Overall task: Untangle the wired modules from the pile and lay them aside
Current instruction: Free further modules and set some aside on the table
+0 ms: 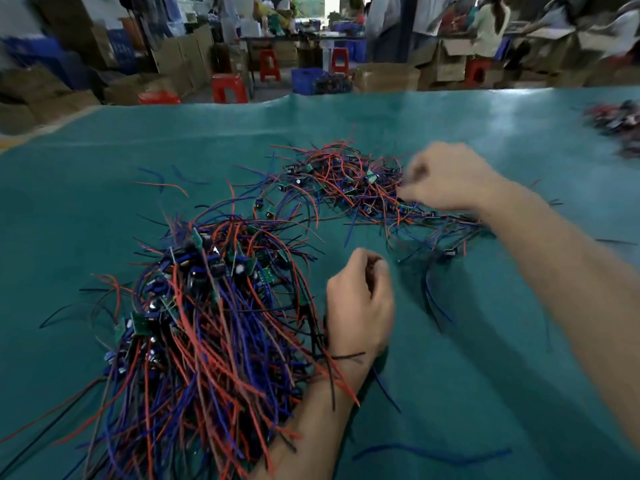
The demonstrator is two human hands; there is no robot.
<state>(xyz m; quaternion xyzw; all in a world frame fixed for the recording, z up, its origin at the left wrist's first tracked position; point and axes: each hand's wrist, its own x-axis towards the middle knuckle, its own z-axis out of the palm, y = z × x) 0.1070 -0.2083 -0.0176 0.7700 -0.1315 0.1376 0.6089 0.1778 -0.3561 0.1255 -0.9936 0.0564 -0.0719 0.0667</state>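
— What do our fingers have right now?

— Our right hand (446, 176) is blurred at the near edge of the tangled pile (349, 181). The fingertips seem to pinch at the wires there, but we cannot tell whether they hold any. Our left hand (360, 299) is curled, fingers to thumb, over bare green mat (467, 375). Something dark sits inside the curl; whether it is a wire we cannot tell.

— And the modules?

— Two heaps. The loose tangle lies under our right hand, and the straighter laid-aside bundle (207, 323) sits just left of our left wrist, with a black wire lying across that wrist.

— What could go wrong?

— If we pull from the tangle while other leads are looped around ours, we judge the whole knot may drag along, or a wire may tear from its small green board (370, 175). Also, our left forearm touches the sorted bundle; a careless sweep could drag it back into a mess. Strays like the blue wire (429, 455) could snag too.
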